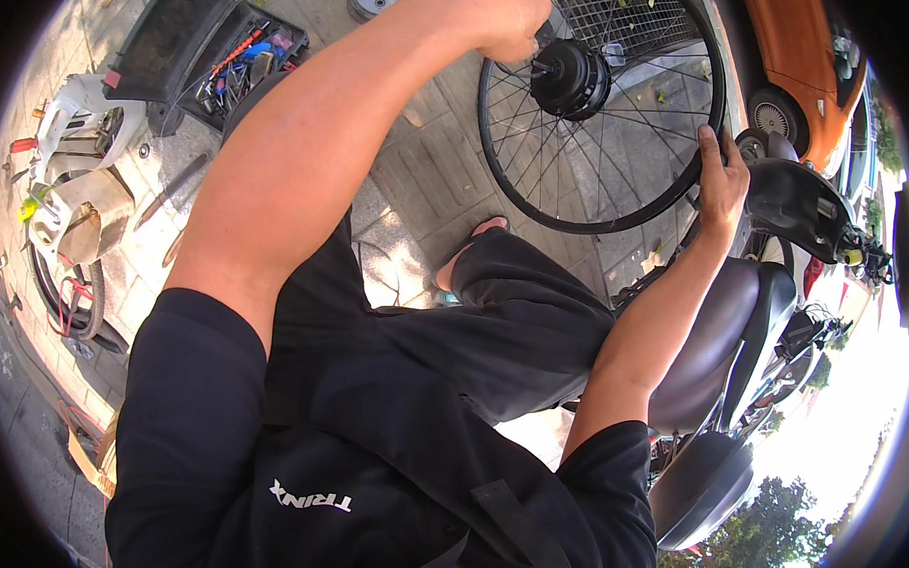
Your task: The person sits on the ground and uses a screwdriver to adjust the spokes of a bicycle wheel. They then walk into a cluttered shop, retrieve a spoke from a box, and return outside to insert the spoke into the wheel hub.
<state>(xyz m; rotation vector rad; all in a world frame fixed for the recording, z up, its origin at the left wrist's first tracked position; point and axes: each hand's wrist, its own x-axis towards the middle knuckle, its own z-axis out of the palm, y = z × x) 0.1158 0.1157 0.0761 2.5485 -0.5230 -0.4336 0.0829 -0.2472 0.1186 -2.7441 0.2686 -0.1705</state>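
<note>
A spoked bicycle wheel (603, 226) with a black rim and a thick black hub (574, 83) is tilted in front of me. My right hand (723, 186) grips its rim at the right, the thumb on the near face and the fingers round the outer edge. At the top of the view, my left hand (510, 22) is closed just above the end of the hub's axle (540, 69). Its fingers are partly hidden, so what they hold cannot be made out.
An open black toolbox (252, 66) with several tools lies at the upper left. White plastic parts (78, 122) and a tyre (93, 302) are on the left. On the right stand a motor scooter (712, 345) and an orange car (796, 32). A metal grid (615, 8) shows behind the spokes.
</note>
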